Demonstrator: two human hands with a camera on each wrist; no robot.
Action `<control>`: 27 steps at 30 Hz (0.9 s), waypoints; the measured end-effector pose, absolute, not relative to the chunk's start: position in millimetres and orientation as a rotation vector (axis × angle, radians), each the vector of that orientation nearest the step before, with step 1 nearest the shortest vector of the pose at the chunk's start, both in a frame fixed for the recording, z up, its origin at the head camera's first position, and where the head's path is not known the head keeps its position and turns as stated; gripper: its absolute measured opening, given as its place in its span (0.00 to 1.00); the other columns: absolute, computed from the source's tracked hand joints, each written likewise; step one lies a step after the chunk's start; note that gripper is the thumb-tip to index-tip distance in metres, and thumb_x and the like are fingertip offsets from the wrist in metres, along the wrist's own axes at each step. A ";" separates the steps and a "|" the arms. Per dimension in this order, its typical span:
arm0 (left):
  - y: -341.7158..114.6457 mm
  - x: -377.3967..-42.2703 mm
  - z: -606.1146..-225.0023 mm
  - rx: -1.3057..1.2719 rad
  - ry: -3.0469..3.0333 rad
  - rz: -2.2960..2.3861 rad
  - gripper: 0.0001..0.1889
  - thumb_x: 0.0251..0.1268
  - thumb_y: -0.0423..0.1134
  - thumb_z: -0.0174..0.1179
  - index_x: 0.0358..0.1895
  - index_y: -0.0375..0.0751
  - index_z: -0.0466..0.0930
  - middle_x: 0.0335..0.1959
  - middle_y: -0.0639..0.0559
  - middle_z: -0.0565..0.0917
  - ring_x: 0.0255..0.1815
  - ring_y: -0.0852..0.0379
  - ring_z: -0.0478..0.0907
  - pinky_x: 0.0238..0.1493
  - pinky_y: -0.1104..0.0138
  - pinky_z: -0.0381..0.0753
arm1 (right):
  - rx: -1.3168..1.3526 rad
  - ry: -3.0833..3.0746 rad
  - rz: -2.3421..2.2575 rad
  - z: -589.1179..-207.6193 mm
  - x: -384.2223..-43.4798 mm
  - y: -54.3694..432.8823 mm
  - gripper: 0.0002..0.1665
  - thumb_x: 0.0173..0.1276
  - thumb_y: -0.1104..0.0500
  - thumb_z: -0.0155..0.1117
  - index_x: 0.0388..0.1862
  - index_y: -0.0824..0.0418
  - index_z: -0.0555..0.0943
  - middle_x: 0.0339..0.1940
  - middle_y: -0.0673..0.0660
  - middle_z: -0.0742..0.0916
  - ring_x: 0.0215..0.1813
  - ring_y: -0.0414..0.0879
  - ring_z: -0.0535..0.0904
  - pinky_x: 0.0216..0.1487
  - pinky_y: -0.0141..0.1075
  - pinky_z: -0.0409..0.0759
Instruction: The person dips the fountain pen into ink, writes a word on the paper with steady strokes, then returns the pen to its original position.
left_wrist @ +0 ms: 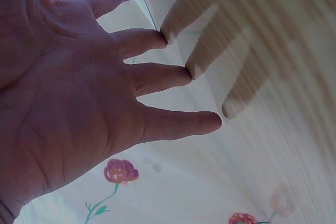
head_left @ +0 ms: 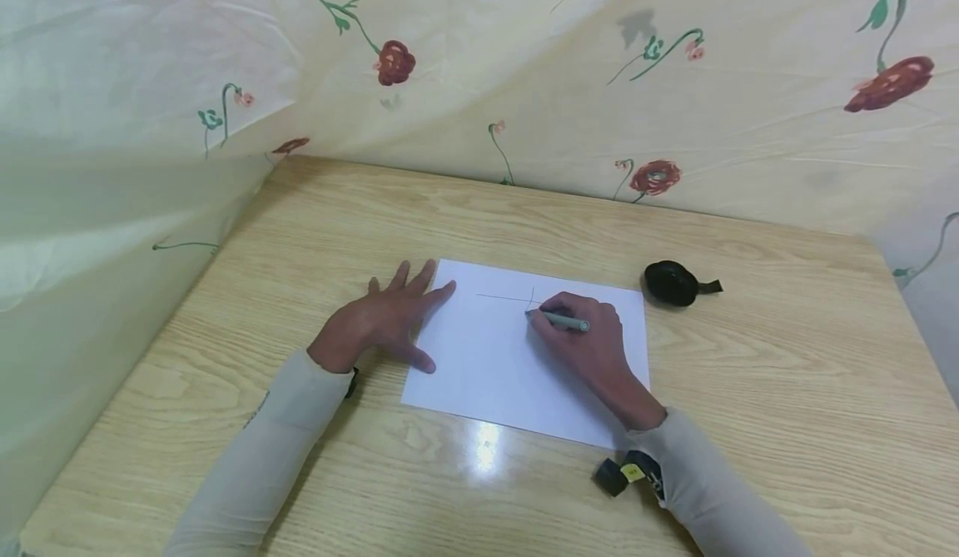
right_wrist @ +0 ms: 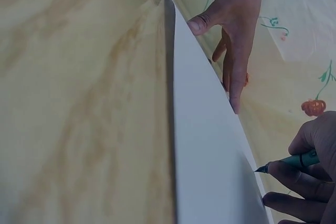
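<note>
A white sheet of paper (head_left: pixel 479 365) lies slightly turned on the wooden table. My right hand (head_left: pixel 588 340) rests on its right half and pinches a grey-green pen (head_left: pixel 565 321), tip down at the paper. Thin dark lines (head_left: pixel 504 296) cross near the tip: one long and nearly level, one short and steep. In the right wrist view the pen (right_wrist: pixel 299 161) shows its dark pointed nib at the sheet. At the left edge of the paper my left hand (head_left: pixel 393 315) is spread, thumb and a finger on the sheet. Its straight fingers (left_wrist: pixel 181 124) show in the left wrist view.
A small black pan-shaped object (head_left: pixel 672 283) with a short handle sits just beyond the paper's upper right corner. The wooden table (head_left: pixel 787 357) reaches back to a cream cloth (head_left: pixel 479 66) with red flowers. A black wrist device (head_left: pixel 629 472) is strapped at the right sleeve.
</note>
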State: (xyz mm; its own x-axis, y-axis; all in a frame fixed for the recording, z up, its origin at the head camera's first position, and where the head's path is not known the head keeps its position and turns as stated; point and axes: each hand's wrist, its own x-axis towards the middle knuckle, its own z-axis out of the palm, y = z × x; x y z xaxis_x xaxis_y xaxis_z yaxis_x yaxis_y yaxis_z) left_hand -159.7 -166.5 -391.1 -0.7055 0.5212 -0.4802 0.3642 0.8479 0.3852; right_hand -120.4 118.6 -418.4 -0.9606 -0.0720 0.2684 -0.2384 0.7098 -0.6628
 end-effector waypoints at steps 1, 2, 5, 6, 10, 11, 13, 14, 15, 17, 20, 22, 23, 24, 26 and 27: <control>-166.3 -159.8 -390.9 0.642 2.428 0.351 0.65 0.46 0.57 0.77 0.82 0.55 0.39 0.80 0.44 0.25 0.77 0.36 0.18 0.67 0.29 0.30 | 0.248 -2.694 1.095 -418.1 -120.2 118.4 0.07 0.59 0.56 0.70 0.29 0.58 0.89 0.15 0.46 0.83 0.18 0.42 0.72 0.23 0.37 0.71; -166.2 -159.9 -390.7 0.642 2.428 0.351 0.65 0.46 0.57 0.78 0.82 0.55 0.39 0.80 0.44 0.25 0.77 0.36 0.18 0.67 0.29 0.30 | 0.249 -2.695 1.094 -418.0 -120.0 118.3 0.07 0.59 0.56 0.69 0.29 0.58 0.89 0.15 0.46 0.83 0.18 0.42 0.72 0.23 0.37 0.71; -165.9 -160.1 -390.3 0.644 2.429 0.354 0.65 0.46 0.57 0.78 0.82 0.54 0.39 0.80 0.44 0.26 0.77 0.36 0.19 0.67 0.29 0.30 | 0.251 -2.698 1.085 -417.4 -119.3 117.2 0.07 0.58 0.56 0.69 0.28 0.58 0.89 0.15 0.45 0.83 0.18 0.42 0.72 0.23 0.37 0.71; -165.9 -160.0 -389.9 0.645 2.430 0.355 0.65 0.46 0.56 0.78 0.82 0.54 0.40 0.80 0.43 0.26 0.77 0.36 0.19 0.67 0.29 0.30 | 0.252 -2.700 1.085 -417.5 -119.2 116.9 0.07 0.58 0.56 0.69 0.28 0.58 0.89 0.15 0.45 0.83 0.18 0.41 0.72 0.23 0.37 0.71; -165.9 -159.8 -389.2 0.647 2.424 0.360 0.65 0.46 0.56 0.78 0.82 0.54 0.40 0.80 0.43 0.26 0.77 0.35 0.19 0.67 0.29 0.30 | 0.254 -2.710 1.078 -417.4 -118.6 116.0 0.07 0.59 0.56 0.69 0.28 0.58 0.89 0.14 0.45 0.82 0.18 0.41 0.72 0.23 0.37 0.71; -165.9 -159.7 -389.0 0.645 2.421 0.360 0.65 0.45 0.57 0.78 0.82 0.54 0.39 0.80 0.43 0.25 0.77 0.35 0.18 0.67 0.29 0.30 | 0.253 -2.713 1.080 -417.6 -118.5 115.8 0.07 0.59 0.56 0.69 0.28 0.58 0.89 0.14 0.45 0.82 0.18 0.41 0.72 0.23 0.37 0.71; -165.9 -159.3 -388.6 0.644 2.418 0.362 0.65 0.45 0.57 0.78 0.82 0.54 0.39 0.80 0.43 0.25 0.77 0.35 0.18 0.67 0.29 0.30 | 0.250 -2.717 1.086 -417.4 -118.2 115.6 0.07 0.59 0.55 0.69 0.28 0.58 0.89 0.14 0.45 0.82 0.18 0.41 0.72 0.23 0.37 0.71; -165.8 -159.1 -388.4 0.645 2.418 0.364 0.65 0.45 0.57 0.78 0.82 0.53 0.40 0.80 0.42 0.26 0.77 0.35 0.18 0.67 0.29 0.30 | 0.249 -2.717 1.091 -417.3 -118.0 115.4 0.07 0.59 0.55 0.69 0.28 0.57 0.89 0.14 0.44 0.81 0.18 0.41 0.71 0.23 0.37 0.71; -165.9 -159.0 -388.3 0.644 2.417 0.365 0.65 0.45 0.56 0.78 0.82 0.53 0.40 0.80 0.42 0.25 0.77 0.35 0.18 0.67 0.29 0.30 | 0.249 -2.718 1.093 -417.3 -117.9 115.2 0.07 0.59 0.55 0.69 0.28 0.57 0.89 0.13 0.44 0.81 0.17 0.41 0.71 0.23 0.37 0.71; -165.8 -158.9 -388.0 0.641 2.416 0.364 0.65 0.45 0.57 0.78 0.82 0.53 0.39 0.80 0.42 0.25 0.77 0.35 0.18 0.67 0.29 0.30 | 0.251 -2.715 1.091 -417.2 -117.7 114.7 0.06 0.58 0.55 0.70 0.28 0.57 0.89 0.13 0.44 0.81 0.17 0.41 0.71 0.23 0.37 0.71; -165.6 -158.7 -387.8 0.644 2.419 0.363 0.65 0.45 0.57 0.78 0.82 0.53 0.40 0.80 0.42 0.25 0.77 0.35 0.19 0.67 0.29 0.30 | 0.258 -2.709 1.084 -417.2 -117.2 113.7 0.06 0.58 0.56 0.70 0.28 0.56 0.89 0.13 0.43 0.81 0.17 0.41 0.71 0.23 0.37 0.71; -165.4 -158.9 -387.6 0.641 2.418 0.361 0.65 0.46 0.57 0.78 0.82 0.54 0.39 0.80 0.43 0.25 0.77 0.35 0.18 0.67 0.29 0.29 | 0.263 -2.705 1.078 -417.3 -116.8 113.1 0.06 0.58 0.56 0.69 0.27 0.56 0.89 0.13 0.43 0.81 0.17 0.41 0.71 0.23 0.37 0.71; -165.5 -158.9 -387.4 0.643 2.419 0.363 0.65 0.46 0.57 0.78 0.82 0.54 0.39 0.80 0.43 0.25 0.77 0.35 0.18 0.67 0.29 0.29 | 0.262 -2.703 1.077 -417.2 -116.5 112.8 0.06 0.57 0.56 0.69 0.27 0.56 0.89 0.13 0.43 0.81 0.17 0.41 0.71 0.23 0.37 0.71; -165.5 -158.7 -387.4 0.648 2.422 0.363 0.65 0.46 0.57 0.78 0.82 0.53 0.39 0.80 0.43 0.25 0.77 0.35 0.19 0.67 0.29 0.30 | 0.263 -2.705 1.070 -417.4 -116.4 112.6 0.06 0.58 0.56 0.69 0.27 0.56 0.89 0.13 0.43 0.80 0.17 0.40 0.71 0.23 0.37 0.71; -165.6 -158.8 -387.3 0.647 2.422 0.362 0.65 0.46 0.57 0.78 0.82 0.54 0.39 0.80 0.43 0.25 0.77 0.35 0.19 0.67 0.29 0.29 | 0.264 -2.701 1.065 -417.1 -115.9 112.1 0.06 0.57 0.56 0.69 0.27 0.56 0.89 0.13 0.43 0.80 0.17 0.40 0.71 0.22 0.37 0.71; -165.5 -158.9 -387.5 0.647 2.423 0.361 0.65 0.46 0.57 0.78 0.82 0.54 0.39 0.80 0.43 0.25 0.77 0.35 0.19 0.67 0.29 0.29 | 0.264 -2.699 1.062 -417.0 -115.8 112.0 0.06 0.57 0.56 0.69 0.27 0.56 0.89 0.12 0.43 0.80 0.17 0.40 0.71 0.22 0.37 0.71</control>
